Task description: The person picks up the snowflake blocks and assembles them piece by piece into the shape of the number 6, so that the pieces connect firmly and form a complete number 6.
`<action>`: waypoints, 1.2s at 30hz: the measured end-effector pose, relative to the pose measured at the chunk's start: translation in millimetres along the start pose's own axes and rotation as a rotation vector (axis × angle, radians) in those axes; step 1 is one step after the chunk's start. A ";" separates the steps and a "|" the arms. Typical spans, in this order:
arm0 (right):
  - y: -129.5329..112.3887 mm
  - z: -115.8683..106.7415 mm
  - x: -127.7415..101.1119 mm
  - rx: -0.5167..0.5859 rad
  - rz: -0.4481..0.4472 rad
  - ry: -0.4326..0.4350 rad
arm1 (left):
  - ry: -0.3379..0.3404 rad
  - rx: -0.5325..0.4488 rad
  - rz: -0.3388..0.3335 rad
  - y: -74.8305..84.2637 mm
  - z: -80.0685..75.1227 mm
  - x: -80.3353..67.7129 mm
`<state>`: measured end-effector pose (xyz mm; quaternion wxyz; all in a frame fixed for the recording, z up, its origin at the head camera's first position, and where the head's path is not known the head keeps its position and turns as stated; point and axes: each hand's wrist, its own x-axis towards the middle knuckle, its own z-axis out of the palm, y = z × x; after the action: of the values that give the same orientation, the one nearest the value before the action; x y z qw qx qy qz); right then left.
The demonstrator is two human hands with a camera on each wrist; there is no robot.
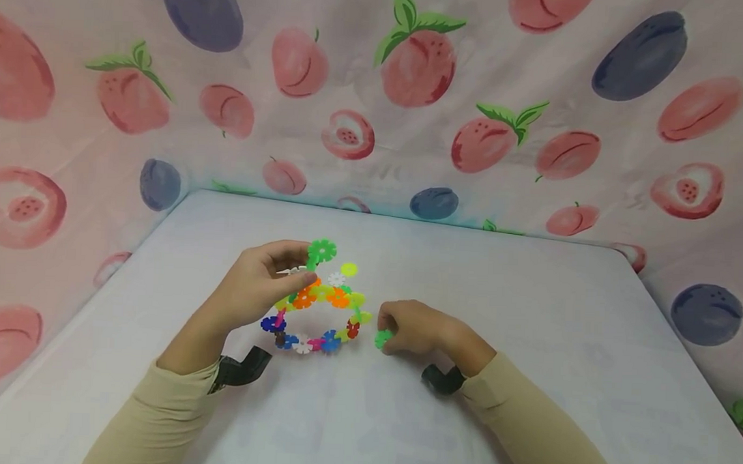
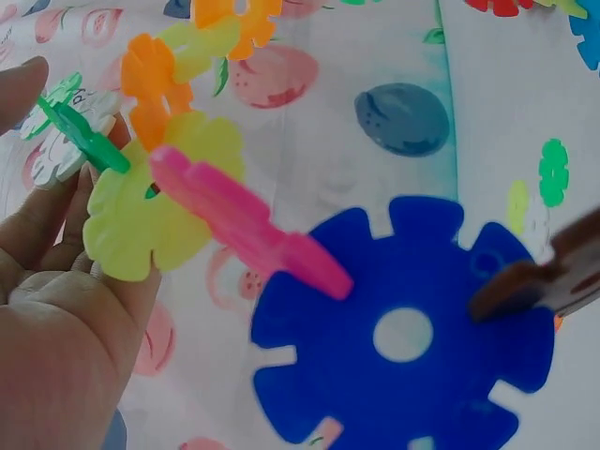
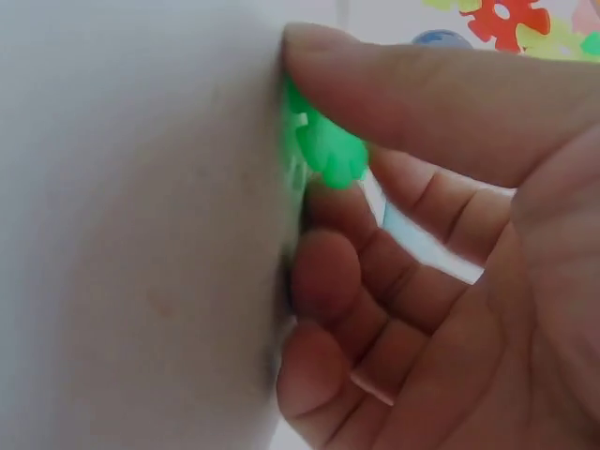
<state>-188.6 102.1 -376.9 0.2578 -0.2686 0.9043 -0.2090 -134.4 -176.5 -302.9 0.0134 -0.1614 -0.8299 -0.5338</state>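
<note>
Notched plastic snowflake discs of many colors are linked into a ring; a blue disc (image 2: 403,328) of it fills much of the left wrist view. My left hand (image 1: 251,286) grips the ring at its upper left, thumb and fingers around a white disc (image 2: 66,150) and green ones. An upright green disc (image 1: 322,251) stands out above those fingertips. To the right of the ring, my right hand (image 1: 419,327) pinches a separate green disc (image 3: 333,155) between thumb and fingers, right at the tabletop. The other fingers of that hand are curled against the surface.
Loose discs lie behind the ring: a yellow one (image 1: 349,269) and a white one (image 1: 336,278), with a green one (image 2: 554,172) close by. A white cloth covers the table (image 1: 528,319). Fruit-print fabric (image 1: 374,150) hangs along its back edge. Black wrist mounts (image 1: 240,369) sit on both arms.
</note>
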 end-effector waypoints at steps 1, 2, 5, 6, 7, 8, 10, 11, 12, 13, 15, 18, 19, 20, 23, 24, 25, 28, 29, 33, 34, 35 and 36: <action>0.2 0.3 -1.2 0.009 0.000 0.005 | 0.003 0.001 -0.001 0.4 -0.1 -0.2; 0.7 0.7 -2.5 0.016 0.002 0.012 | 0.006 0.003 0.000 0.8 -0.1 -0.4; 3.0 0.5 -7.3 0.034 0.002 0.045 | 0.015 0.004 0.007 1.0 0.1 -0.3; 4.4 -0.2 -8.9 0.035 -0.002 0.060 | 0.017 0.003 0.011 1.2 0.5 -0.2; 5.9 -1.2 -10.3 0.034 -0.007 0.078 | 0.019 0.002 0.015 1.5 1.0 -0.1; 7.8 -2.4 -11.7 0.037 -0.010 0.098 | 0.020 -0.002 0.020 1.8 1.6 0.2; 11.5 -5.5 -14.6 0.058 -0.015 0.134 | 0.018 -0.016 0.029 2.1 3.5 1.0; 13.4 -7.2 -16.0 0.070 -0.019 0.154 | 0.012 -0.024 0.034 2.2 4.6 1.4; 15.4 -8.9 -17.6 0.087 -0.023 0.176 | 0.005 -0.032 0.041 2.3 5.8 2.0; 17.0 -10.7 -19.3 0.113 -0.024 0.195 | -0.003 -0.041 0.049 2.3 7.1 2.6; 19.4 -14.9 -23.3 0.164 -0.027 0.238 | -0.017 -0.063 0.064 2.6 10.1 3.8; 19.8 -21.7 -29.6 0.256 -0.051 0.315 | -0.034 -0.091 0.090 4.2 14.7 5.3; 18.8 -24.3 -31.8 0.290 -0.060 0.341 | -0.038 -0.101 0.097 5.0 16.1 5.8; 17.5 -26.9 -34.0 0.317 -0.068 0.371 | -0.044 -0.112 0.107 5.9 17.7 6.1; 12.0 -34.6 -40.3 0.396 -0.107 0.441 | -0.071 -0.143 0.125 7.5 21.6 6.9; 10.0 -36.9 -42.1 0.413 -0.123 0.460 | -0.079 -0.148 0.129 7.8 22.7 7.0; 7.9 -39.0 -43.7 0.426 -0.139 0.477 | -0.085 -0.149 0.132 7.5 23.6 7.2; 1.6 -43.7 -47.3 0.447 -0.194 0.505 | -0.096 -0.151 0.145 6.9 26.2 6.6; -0.4 -44.7 -47.9 0.452 -0.209 0.509 | -0.099 -0.152 0.149 6.6 27.0 6.4; -9.6 -47.7 -49.8 0.478 -0.262 0.507 | -0.110 -0.151 0.154 6.1 30.3 5.8; -12.1 -48.3 -50.1 0.487 -0.278 0.506 | -0.111 -0.148 0.151 6.3 31.0 5.8; -14.8 -48.9 -50.5 0.500 -0.297 0.503 | -0.111 -0.147 0.149 6.2 31.7 5.7; -17.7 -49.6 -50.9 0.514 -0.316 0.501 | -0.110 -0.145 0.146 6.4 32.4 5.5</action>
<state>-173.7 130.6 -311.1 0.0526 -0.2717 0.8049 -0.5250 -132.9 -143.8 -310.1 -0.0052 -0.2510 -0.7747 -0.5803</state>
